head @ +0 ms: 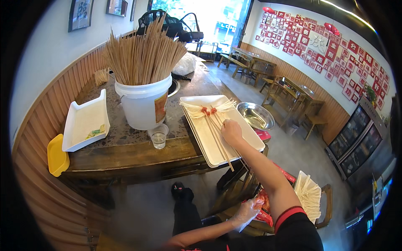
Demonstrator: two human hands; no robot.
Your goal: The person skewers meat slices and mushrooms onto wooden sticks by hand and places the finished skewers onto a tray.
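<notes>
My right hand, bare and closed, grips the thin wooden skewers over a white plastic tray on the table. On that tray, several wooden skewers lie with red morsels and spread bundles of pale enoki-like strands at their far ends. Down at the right, my left hand wears a clear plastic glove and holds a red, sauced piece of food. It is beside an opened red packet of similar red food. A white tray of pale strands stands right of my right arm.
A white bucket packed with skewers stands on the table, beside a clear plastic cup. Further left are a white tray with green scraps and a yellow lid. A metal bowl sits at the right edge.
</notes>
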